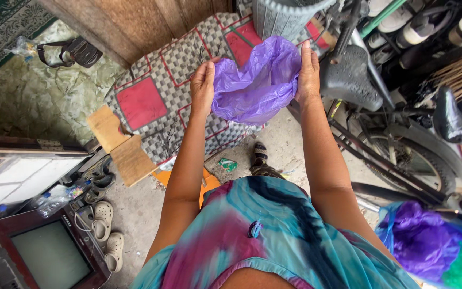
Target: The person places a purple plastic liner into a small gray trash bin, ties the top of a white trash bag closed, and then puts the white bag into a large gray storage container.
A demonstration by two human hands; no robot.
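A thin purple plastic bag [256, 80], crumpled and slightly glossy, is held up in the air at the centre of the scene, far from the body. Its mouth is pulled wide open, forming a soft hollow with wrinkled sides. One edge is gripped at its left, the other at its right.

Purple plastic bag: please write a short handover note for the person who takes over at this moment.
Left hand: grips the left edge of the purple plastic bag.
Right hand: grips the right edge.
Bag: held up in front of the body, above the checkered mat, mouth pulled partly open.
Done: bag spread between both hands.
Left: nothing visible inside it; a filled purple bag sits at lower right, beside the bicycle.
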